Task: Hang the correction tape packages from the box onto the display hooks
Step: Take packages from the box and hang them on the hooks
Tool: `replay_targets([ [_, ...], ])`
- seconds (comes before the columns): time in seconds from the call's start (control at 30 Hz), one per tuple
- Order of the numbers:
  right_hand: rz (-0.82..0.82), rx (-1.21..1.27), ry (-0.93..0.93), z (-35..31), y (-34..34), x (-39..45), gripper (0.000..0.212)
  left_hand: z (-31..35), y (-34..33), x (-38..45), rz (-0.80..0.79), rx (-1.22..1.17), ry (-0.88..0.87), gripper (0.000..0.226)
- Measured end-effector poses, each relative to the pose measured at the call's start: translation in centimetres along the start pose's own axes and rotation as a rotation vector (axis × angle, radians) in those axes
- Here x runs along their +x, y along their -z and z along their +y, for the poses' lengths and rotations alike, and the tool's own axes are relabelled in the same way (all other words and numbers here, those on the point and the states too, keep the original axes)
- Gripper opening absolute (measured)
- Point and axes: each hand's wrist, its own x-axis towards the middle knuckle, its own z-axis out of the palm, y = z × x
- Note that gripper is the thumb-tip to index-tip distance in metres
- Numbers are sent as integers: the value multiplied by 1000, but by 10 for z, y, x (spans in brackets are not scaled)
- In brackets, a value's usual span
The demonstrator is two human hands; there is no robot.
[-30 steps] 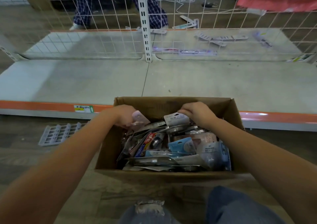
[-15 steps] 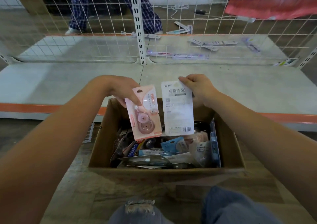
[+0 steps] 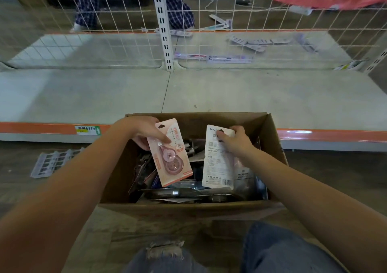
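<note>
An open cardboard box point(image 3: 276, 138) on the floor holds several correction tape packages point(image 3: 188, 191). My left hand point(image 3: 144, 132) grips a pink correction tape package point(image 3: 171, 159) by its top, front side facing me, over the box's left half. My right hand point(image 3: 236, 140) pinches the top of a white package point(image 3: 217, 164) that shows its printed back, over the box's right half. No display hooks are visible on the wire grid point(image 3: 240, 11).
A low grey shelf point(image 3: 125, 97) with an orange front edge runs behind the box. A slotted white upright point(image 3: 163, 25) splits the wire grid. Loose packages point(image 3: 257, 42) lie beyond it, and a person's plaid trouser legs point(image 3: 88, 2) stand there. A white plastic rack point(image 3: 52, 161) lies at left.
Both hands pulled a package out of the box, raised them, and now hold them lower over the box and further apart. The view tilted down slightly.
</note>
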Motion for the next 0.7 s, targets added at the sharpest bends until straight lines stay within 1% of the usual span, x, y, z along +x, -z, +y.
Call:
replay_targets([
  [0.07,4,45,-12,3,-6,-5,82,0,5,-2,-64,-24,5,43],
  [0.13,20,28,-20,3,-15,-9,96,0,7,-3,-71,-104,-14,40],
  [0.23,19,-89,-64,-2,-28,-15,108,-2,0,0,10,-234,-54,34],
  [0.33,-30,-255,-99,-3,-38,-18,117,-8,-17,4,82,-397,-73,29],
  [0.43,-95,-313,-137,0,-40,-21,117,-12,-36,4,29,-483,-55,36],
  [0.53,-131,-244,-153,4,-38,-21,110,-14,-46,0,-18,-500,-94,35],
  [0.63,-128,-160,-175,5,-37,-22,111,-16,-52,-4,-30,-475,-179,36],
  [0.67,-118,-141,-185,6,-35,-22,109,-16,-54,-7,-42,-443,-207,35],
  [0.7,-116,-106,-195,7,-34,-22,103,-16,-55,-10,-57,-387,-231,34],
])
